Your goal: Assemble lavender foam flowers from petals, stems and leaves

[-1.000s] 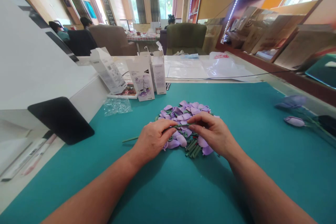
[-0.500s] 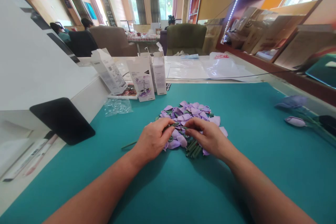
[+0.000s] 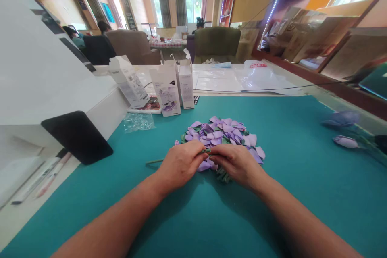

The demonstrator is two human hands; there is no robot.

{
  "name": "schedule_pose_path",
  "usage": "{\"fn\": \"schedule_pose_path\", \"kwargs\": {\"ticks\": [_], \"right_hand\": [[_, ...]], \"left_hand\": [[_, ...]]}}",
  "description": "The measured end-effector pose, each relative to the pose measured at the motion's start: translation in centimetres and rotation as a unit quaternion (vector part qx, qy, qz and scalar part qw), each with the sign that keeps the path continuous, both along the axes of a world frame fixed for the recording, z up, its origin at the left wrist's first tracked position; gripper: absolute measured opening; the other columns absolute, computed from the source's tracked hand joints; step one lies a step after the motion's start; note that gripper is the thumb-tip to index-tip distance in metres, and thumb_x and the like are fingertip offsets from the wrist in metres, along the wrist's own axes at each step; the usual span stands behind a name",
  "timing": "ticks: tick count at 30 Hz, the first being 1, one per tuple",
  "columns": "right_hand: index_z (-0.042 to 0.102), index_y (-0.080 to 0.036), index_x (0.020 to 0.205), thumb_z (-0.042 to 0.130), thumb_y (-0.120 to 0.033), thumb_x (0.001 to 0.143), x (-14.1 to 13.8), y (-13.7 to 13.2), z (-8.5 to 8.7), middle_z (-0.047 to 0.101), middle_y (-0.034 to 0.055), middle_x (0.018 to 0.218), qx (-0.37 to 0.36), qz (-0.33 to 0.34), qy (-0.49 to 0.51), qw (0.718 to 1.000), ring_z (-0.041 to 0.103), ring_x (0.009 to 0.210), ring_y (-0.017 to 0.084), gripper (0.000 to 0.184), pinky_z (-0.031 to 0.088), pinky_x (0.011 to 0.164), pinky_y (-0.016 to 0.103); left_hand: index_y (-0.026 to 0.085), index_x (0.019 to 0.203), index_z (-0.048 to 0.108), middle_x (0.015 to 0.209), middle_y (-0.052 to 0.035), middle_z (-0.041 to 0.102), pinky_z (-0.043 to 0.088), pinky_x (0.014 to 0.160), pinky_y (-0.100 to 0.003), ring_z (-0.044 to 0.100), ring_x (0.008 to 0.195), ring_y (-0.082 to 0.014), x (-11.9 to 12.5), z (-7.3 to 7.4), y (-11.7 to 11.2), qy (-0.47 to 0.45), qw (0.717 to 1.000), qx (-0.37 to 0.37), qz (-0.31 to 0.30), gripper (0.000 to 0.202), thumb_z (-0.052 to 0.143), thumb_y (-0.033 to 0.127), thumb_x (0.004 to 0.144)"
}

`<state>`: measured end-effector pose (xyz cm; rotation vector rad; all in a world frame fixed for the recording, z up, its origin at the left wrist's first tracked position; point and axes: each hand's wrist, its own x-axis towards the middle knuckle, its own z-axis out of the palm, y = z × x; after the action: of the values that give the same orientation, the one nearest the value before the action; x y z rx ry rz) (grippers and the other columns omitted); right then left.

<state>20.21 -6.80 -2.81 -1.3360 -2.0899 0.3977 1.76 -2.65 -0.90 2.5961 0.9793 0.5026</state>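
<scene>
My left hand (image 3: 183,161) is closed around a thin green flower stem (image 3: 154,161), whose bare end sticks out to the left behind the wrist. At the other end my right hand (image 3: 238,162) pinches a small green part, its fingertips meeting those of my left hand. Behind and partly under both hands lies a heap of purple artificial flowers (image 3: 223,127) with petals and green leaves. A bundle of cut green stems (image 3: 223,175) shows below my right hand, partly covered by it.
White printed boxes (image 3: 165,88) stand at the back left beside crumpled clear plastic (image 3: 139,122). A black tablet-like panel (image 3: 77,137) leans at the left, near some pens (image 3: 39,177). Loose purple flowers (image 3: 345,142) lie at the right edge of the green mat (image 3: 287,137).
My hands have drawn together, so the fingertips now touch around the green part. Both sit slightly lower over the flower heap. The view has shifted a little.
</scene>
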Motion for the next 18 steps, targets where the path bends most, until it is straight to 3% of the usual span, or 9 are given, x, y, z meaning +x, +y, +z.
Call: {"fn": "schedule_pose_path", "kwargs": {"ticks": [2, 6, 10, 13, 18], "right_hand": [[0.070, -0.021, 0.090, 0.052, -0.021, 0.088, 0.1, 0.0, 0.1, 0.072, 0.0037, 0.079, 0.028, 0.004, -0.007, 1.000, 0.065, 0.071, 0.016, 0.017, 0.045, 0.063, 0.023], [0.071, -0.022, 0.089, 0.053, -0.019, 0.088, 0.2, -0.1, 0.5, 0.071, 0.0000, 0.068, -0.009, 0.010, 0.027, 1.000, 0.063, 0.059, 0.013, 0.018, 0.044, 0.056, 0.021], [0.071, -0.021, 0.089, 0.053, -0.021, 0.087, 0.1, -0.2, 0.4, 0.071, 0.0019, 0.072, 0.018, -0.003, 0.006, 1.000, 0.063, 0.064, 0.014, 0.018, 0.044, 0.059, 0.023], [0.070, -0.020, 0.088, 0.053, -0.021, 0.086, 0.3, -0.1, 0.7, 0.070, 0.0012, 0.069, -0.018, -0.011, 0.010, 1.000, 0.062, 0.061, 0.014, 0.017, 0.043, 0.057, 0.023], [0.068, -0.022, 0.088, 0.050, -0.027, 0.089, 0.4, -1.7, 3.9, 0.066, -0.0008, 0.065, -0.091, -0.020, 0.103, 0.990, 0.058, 0.054, 0.012, 0.019, 0.043, 0.050, 0.022]], "left_hand": [[0.018, 0.080, 0.057, 0.075, 0.0001, 0.059, 0.036, 0.060, -0.024, 0.052, 0.067, -0.0140, 0.0, 0.1, 0.1, -0.008, 1.000, -0.002, -0.007, 0.018, 0.047, 0.025, 0.093], [0.017, 0.077, 0.055, 0.071, 0.0011, 0.055, 0.034, 0.059, -0.024, 0.049, 0.065, -0.0132, -0.1, 0.2, 0.2, -0.022, 0.999, -0.018, -0.020, 0.021, 0.045, 0.025, 0.094], [0.017, 0.075, 0.053, 0.071, 0.0016, 0.054, 0.033, 0.060, -0.025, 0.048, 0.065, -0.0129, -0.2, 0.2, 0.2, -0.027, 0.999, -0.032, -0.016, 0.021, 0.046, 0.025, 0.093], [0.018, 0.075, 0.053, 0.073, 0.0017, 0.054, 0.033, 0.060, -0.025, 0.049, 0.067, -0.0133, -0.2, 0.4, 0.5, -0.032, 0.998, -0.054, -0.003, 0.020, 0.048, 0.027, 0.092], [0.018, 0.083, 0.052, 0.079, 0.0001, 0.054, 0.037, 0.064, -0.026, 0.050, 0.072, -0.0149, -0.5, 1.1, 0.8, -0.065, 0.996, -0.067, 0.004, 0.018, 0.043, 0.030, 0.093]]}}
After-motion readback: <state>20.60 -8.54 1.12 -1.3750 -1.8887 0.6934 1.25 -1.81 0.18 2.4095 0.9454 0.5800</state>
